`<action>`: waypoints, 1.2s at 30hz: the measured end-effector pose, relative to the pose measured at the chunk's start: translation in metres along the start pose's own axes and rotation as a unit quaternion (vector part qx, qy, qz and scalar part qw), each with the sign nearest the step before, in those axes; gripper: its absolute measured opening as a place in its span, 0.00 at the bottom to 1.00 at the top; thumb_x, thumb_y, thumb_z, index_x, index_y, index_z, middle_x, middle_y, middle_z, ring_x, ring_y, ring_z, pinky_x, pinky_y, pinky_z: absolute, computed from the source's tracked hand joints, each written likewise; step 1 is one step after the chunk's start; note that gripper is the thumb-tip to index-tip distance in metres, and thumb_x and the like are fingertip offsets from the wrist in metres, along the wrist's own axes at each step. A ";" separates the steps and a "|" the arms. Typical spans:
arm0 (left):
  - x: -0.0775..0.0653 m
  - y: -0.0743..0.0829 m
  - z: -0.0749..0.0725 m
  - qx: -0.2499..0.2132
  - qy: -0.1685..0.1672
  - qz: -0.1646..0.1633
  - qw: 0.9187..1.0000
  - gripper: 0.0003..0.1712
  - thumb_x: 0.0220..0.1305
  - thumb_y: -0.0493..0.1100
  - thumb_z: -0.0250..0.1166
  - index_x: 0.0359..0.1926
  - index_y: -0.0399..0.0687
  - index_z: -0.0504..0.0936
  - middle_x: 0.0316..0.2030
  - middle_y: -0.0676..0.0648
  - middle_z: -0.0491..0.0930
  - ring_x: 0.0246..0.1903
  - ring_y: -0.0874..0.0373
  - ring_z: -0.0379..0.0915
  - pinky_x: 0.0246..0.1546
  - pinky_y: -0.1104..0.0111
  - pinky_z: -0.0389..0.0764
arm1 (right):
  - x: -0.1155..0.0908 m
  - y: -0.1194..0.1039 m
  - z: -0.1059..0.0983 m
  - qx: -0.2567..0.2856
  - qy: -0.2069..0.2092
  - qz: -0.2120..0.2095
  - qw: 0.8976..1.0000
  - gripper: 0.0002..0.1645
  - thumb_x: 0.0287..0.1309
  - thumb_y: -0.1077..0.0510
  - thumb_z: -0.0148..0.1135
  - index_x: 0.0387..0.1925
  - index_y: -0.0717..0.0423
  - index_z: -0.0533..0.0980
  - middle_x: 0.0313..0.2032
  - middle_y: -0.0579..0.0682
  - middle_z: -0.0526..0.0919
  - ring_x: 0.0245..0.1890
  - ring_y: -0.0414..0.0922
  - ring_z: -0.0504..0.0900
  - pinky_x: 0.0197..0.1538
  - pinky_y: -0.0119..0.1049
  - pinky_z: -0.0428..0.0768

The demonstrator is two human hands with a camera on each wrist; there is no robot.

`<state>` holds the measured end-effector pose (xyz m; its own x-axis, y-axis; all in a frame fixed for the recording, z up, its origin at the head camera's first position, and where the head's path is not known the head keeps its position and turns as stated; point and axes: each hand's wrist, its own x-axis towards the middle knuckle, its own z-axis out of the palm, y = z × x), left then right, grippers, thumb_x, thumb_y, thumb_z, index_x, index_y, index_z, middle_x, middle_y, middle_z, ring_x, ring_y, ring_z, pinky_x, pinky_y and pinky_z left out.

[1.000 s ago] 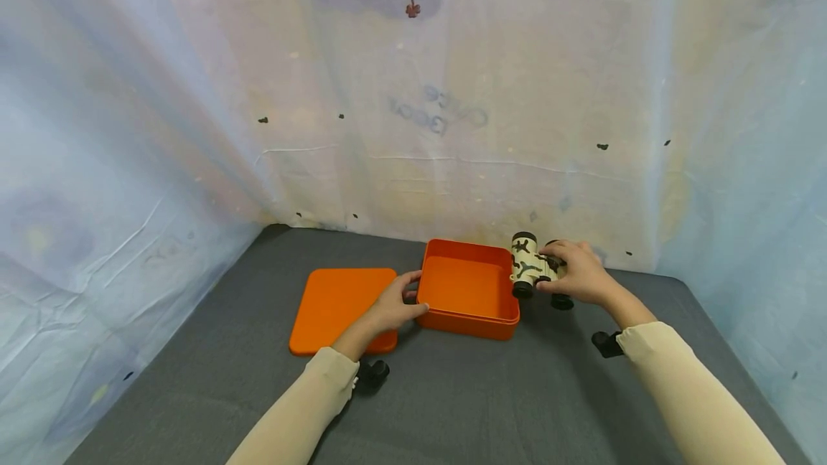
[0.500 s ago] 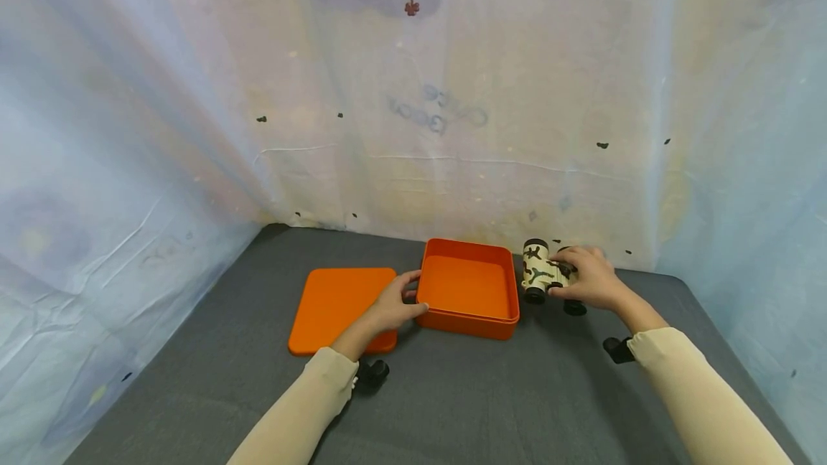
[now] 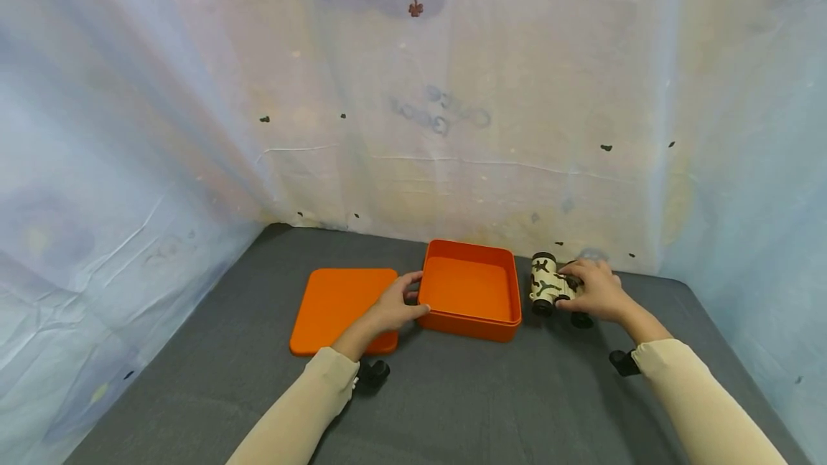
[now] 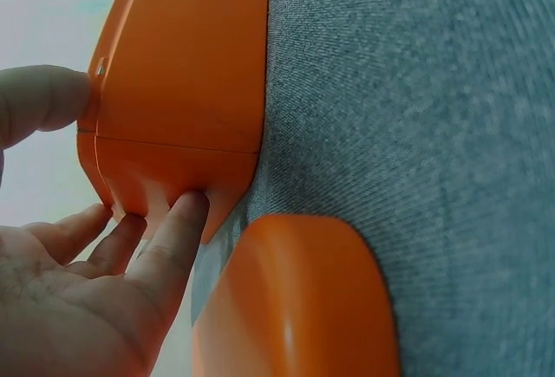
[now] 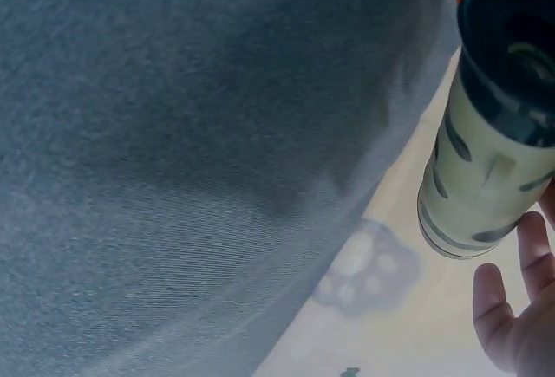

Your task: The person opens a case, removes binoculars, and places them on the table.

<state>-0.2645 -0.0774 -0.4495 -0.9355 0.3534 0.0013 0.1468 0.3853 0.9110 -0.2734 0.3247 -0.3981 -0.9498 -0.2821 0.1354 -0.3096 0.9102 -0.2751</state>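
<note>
My left hand [image 3: 393, 305] holds the left side of an open orange box [image 3: 470, 327]. In the left wrist view, its thumb lies on the upper edge and the bent fingers press the box's wall [image 4: 182, 65]. Right of the box, my right hand [image 3: 597, 291] grips camouflage toy binoculars [image 3: 544, 284] by the middle and far barrel. One barrel of the binoculars [image 5: 486, 169] fills the right edge of the right wrist view, beside the fingers. Whether the binoculars touch the table, I cannot tell. The box's inside shows bare orange.
A flat orange lid [image 3: 339, 311] lies on the grey table [image 3: 478, 407], left of the box and partly under the left hand. A pale patterned sheet [image 3: 491, 92] hangs behind the table and at both sides. A black device [image 3: 372, 373] sits at each wrist.
My right hand has carried the binoculars to the right and nearer to me, away from the box's right edge. The left hand, the box and the lid have stayed put.
</note>
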 end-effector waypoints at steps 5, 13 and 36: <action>-0.001 -0.001 0.002 0.005 -0.001 0.002 1.000 0.40 0.63 0.41 0.65 0.73 0.46 0.57 0.71 0.43 0.59 0.65 0.43 0.65 0.59 0.50 0.75 | -0.003 0.003 0.006 0.005 -0.011 0.004 1.000 0.40 0.44 0.43 0.75 0.57 0.58 0.76 0.59 0.64 0.72 0.57 0.69 0.63 0.45 0.70 0.64; -0.003 0.000 0.003 0.001 -0.004 -0.001 1.000 0.41 0.64 0.42 0.65 0.73 0.47 0.57 0.72 0.44 0.58 0.66 0.43 0.64 0.59 0.50 0.75 | -0.008 0.006 0.012 0.010 -0.017 0.009 1.000 0.39 0.45 0.43 0.74 0.56 0.58 0.76 0.58 0.64 0.72 0.53 0.64 0.64 0.40 0.55 0.65; -0.004 0.008 -0.003 0.003 -0.003 0.003 1.000 0.40 0.64 0.40 0.64 0.73 0.44 0.57 0.71 0.42 0.58 0.65 0.42 0.65 0.59 0.50 0.74 | -0.004 0.004 0.020 0.009 -0.038 0.018 0.999 0.40 0.42 0.45 0.77 0.56 0.59 0.76 0.58 0.65 0.72 0.51 0.65 0.64 0.40 0.57 0.65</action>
<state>-0.2604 -0.0784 -0.4412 -0.9324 0.3615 0.0034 0.1542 0.3892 0.9081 -0.2719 0.3236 -0.4191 -0.9607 -0.2726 0.0526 -0.2758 0.9149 -0.2947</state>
